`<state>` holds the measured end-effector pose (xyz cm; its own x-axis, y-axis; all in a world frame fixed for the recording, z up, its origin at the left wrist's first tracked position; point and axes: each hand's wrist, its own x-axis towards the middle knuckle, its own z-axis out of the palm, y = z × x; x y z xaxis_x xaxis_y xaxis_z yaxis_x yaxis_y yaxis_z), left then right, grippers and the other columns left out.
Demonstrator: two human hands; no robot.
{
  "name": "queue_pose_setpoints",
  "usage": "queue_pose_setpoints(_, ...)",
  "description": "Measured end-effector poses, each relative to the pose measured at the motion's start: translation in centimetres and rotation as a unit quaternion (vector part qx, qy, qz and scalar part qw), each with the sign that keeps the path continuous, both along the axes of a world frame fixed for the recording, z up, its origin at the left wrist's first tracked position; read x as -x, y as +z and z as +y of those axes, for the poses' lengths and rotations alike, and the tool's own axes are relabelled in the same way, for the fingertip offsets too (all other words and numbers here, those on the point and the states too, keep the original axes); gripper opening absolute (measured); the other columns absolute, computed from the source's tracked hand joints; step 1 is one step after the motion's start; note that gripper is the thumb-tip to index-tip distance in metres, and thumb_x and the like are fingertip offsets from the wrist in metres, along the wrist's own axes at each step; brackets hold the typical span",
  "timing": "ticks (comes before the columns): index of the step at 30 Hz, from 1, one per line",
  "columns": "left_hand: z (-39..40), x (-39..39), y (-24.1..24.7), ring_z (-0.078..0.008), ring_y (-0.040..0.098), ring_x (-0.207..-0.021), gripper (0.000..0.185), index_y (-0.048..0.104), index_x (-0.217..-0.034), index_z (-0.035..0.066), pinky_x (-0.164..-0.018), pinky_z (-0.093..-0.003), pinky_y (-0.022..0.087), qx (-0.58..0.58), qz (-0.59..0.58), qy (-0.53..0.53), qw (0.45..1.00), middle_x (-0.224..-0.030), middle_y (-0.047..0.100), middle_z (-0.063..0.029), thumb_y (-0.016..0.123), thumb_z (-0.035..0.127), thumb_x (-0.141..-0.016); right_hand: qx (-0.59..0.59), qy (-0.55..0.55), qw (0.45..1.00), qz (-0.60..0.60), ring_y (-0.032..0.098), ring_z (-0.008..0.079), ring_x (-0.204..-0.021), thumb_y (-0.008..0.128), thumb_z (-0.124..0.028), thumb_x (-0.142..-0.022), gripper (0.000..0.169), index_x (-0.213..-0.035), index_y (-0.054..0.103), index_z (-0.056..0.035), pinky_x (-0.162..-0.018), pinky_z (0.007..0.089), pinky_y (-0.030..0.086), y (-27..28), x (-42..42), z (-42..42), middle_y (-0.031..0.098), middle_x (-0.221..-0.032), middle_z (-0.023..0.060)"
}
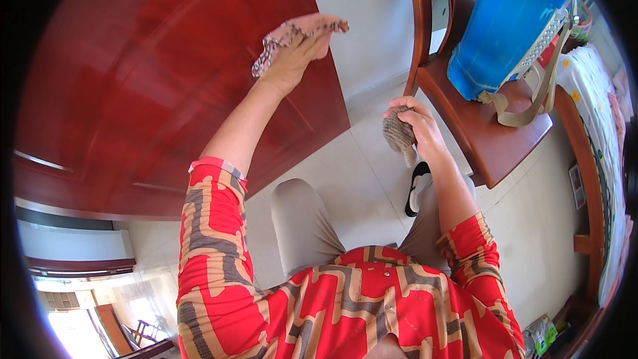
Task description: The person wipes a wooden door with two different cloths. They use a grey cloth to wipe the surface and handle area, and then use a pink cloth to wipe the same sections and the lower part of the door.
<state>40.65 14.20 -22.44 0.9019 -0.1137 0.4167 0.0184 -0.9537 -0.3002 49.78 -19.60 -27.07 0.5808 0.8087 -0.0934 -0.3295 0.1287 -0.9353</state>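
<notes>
My left hand point(289, 66) lies on a pink cloth point(314, 25) with a dark-and-white patterned edge. The cloth is spread under my fingers against a dark red wooden door point(149, 75), near the door's edge. Lower and to the right, my right hand point(423, 127) grips a bunched grey-brown ribbed cloth point(398, 132) in front of my body, above my knee. A loose end of that cloth hangs down below the fingers.
To the right stands a brown wooden chair point(478, 144) holding a blue bin-like container point(503, 30) with a beige strap point(518, 118). Beyond it is a wood-framed bed point(580, 124) with flowered bedding point(588, 75). Pale floor tiles point(359, 159) lie below; a doorway opens at lower left.
</notes>
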Motion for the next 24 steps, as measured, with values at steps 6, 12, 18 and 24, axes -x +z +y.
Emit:
queue_pose_setpoints(6,0.1,2.5,-9.7,-0.0312,0.036,-0.142,0.071,0.030,-0.155,0.009,-0.117,-0.0399,0.034,0.061,0.170,-0.020,0.983,-0.159,0.032,-0.0080,0.047,-0.007,-0.088,0.020,-0.008,1.000,-0.020,0.060,0.0158,-0.091,0.048,-0.006,-0.088,0.030,-0.114,0.061,0.0010,-0.082,0.0291,0.049,-0.5,-0.4,-0.5,0.067,-0.100,0.0086)
queue_pose_setpoints(12,5.0,9.3,-19.6,-0.0226,0.030,-0.146,0.063,0.019,-0.157,0.005,-0.121,-0.0325,0.026,0.307,0.214,-0.211,0.903,-0.164,0.017,-0.0038,0.038,0.006,-0.097,0.033,0.030,0.995,-0.089,0.058,0.0149,-0.095,0.047,-0.006,-0.089,0.028,-0.113,0.060,-0.0010,-0.085,0.0276,0.048,0.1,0.5,0.4,0.066,-0.102,0.0083)
queue_pose_setpoints(18,1.1,7.6,-6.9,-0.0232,0.035,-0.143,0.045,0.047,-0.144,0.003,-0.116,-0.0342,0.033,0.342,0.107,-0.012,0.933,-0.152,0.043,-0.0090,0.042,0.008,-0.099,0.007,0.037,0.988,-0.149,0.058,0.0145,-0.094,0.047,-0.006,-0.089,0.028,-0.113,0.060,-0.0004,-0.085,0.0276,0.047,-1.6,-0.7,0.0,0.065,-0.101,0.0072)
queue_pose_setpoints(24,2.0,9.4,14.0,-0.0367,0.035,-0.139,0.052,0.056,-0.140,0.025,-0.108,-0.0531,0.034,-0.230,-0.166,0.130,0.950,-0.150,0.046,0.0006,0.064,0.034,-0.089,0.043,0.000,0.986,-0.159,0.055,0.0163,-0.096,0.047,-0.004,-0.088,0.030,-0.113,0.062,0.0018,-0.090,0.0300,0.044,-0.3,-0.7,-0.6,0.065,-0.099,0.0095)
